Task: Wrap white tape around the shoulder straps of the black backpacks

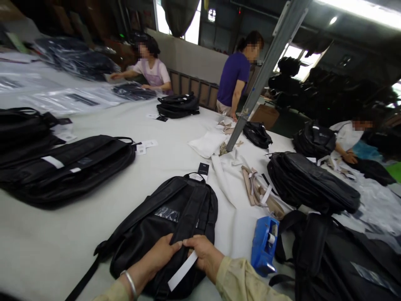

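A black backpack lies on the white table in front of me, its shoulder straps facing up. My left hand is closed on one shoulder strap, the thumb on top and the other fingers partly hidden. Against its thumb tip, my right hand pinches a white strip that slants down across the lower part of the strap. Whether the strip is stuck to the strap I cannot tell. A black hang tag lies beyond the top handle. To the right stands a blue tape dispenser.
More black backpacks lie at left and right, another one close by my right arm. A metal post rises from the table near scrap strips. Several people work around the table.
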Tool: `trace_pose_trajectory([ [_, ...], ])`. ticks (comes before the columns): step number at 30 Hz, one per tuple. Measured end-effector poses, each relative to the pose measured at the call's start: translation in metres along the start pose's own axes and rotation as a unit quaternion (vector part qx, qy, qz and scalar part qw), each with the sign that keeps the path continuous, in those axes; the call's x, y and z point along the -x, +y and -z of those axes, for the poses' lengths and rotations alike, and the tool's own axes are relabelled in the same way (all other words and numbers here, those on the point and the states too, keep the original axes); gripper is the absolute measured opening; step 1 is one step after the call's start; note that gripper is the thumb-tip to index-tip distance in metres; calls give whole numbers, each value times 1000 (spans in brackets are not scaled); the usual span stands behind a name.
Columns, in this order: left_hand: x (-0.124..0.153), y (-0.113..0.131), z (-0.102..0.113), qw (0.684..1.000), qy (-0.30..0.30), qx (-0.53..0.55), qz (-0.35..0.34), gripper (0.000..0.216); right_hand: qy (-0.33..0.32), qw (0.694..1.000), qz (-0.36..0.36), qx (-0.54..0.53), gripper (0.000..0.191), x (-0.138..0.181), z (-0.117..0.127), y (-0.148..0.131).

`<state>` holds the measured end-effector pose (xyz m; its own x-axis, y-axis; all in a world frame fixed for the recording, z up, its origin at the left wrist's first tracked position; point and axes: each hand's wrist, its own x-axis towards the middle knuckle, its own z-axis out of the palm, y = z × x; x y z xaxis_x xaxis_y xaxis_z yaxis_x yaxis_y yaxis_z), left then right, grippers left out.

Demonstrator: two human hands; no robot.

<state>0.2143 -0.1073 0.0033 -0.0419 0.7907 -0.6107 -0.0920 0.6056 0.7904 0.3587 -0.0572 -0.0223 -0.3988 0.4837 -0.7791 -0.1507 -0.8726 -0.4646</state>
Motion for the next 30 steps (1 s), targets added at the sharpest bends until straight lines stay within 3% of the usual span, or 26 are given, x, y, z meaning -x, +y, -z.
trace_pose_trajectory([
  [2, 7, -8, -6, 996, 88, 10, -8, 62, -46, 998, 18, -43, 18, -1, 7, 6],
  [5, 22, -16, -14, 976, 205, 44, 57, 81, -114, 990, 17, -84, 31, -3, 15, 11],
  [7, 31, -17, -19, 974, 179, 101, 91, 73, -130, 988, 3, -80, 35, -5, 19, 11],
  [11, 36, -15, -23, 974, 63, 211, 55, 53, -147, 989, -27, 12, 34, -4, 31, -3],
  [15, 30, -17, -18, 975, 100, 188, 67, 46, -135, 964, -43, 227, 30, 9, 55, -26],
  [18, 28, -18, -17, 975, 104, 180, 78, 45, -85, 931, -31, 355, 13, 18, 67, -32],
  [20, 28, -16, -19, 973, 85, 197, 83, 44, -69, 920, -13, 386, 6, 20, 65, -27],
  [25, 26, -12, -19, 969, 48, 229, 84, 40, -87, 926, 17, 368, 8, 11, 43, -17],
  [30, 23, -10, -10, 981, 75, 159, 88, 32, -116, 887, -22, 446, 3, 15, 34, -47],
])
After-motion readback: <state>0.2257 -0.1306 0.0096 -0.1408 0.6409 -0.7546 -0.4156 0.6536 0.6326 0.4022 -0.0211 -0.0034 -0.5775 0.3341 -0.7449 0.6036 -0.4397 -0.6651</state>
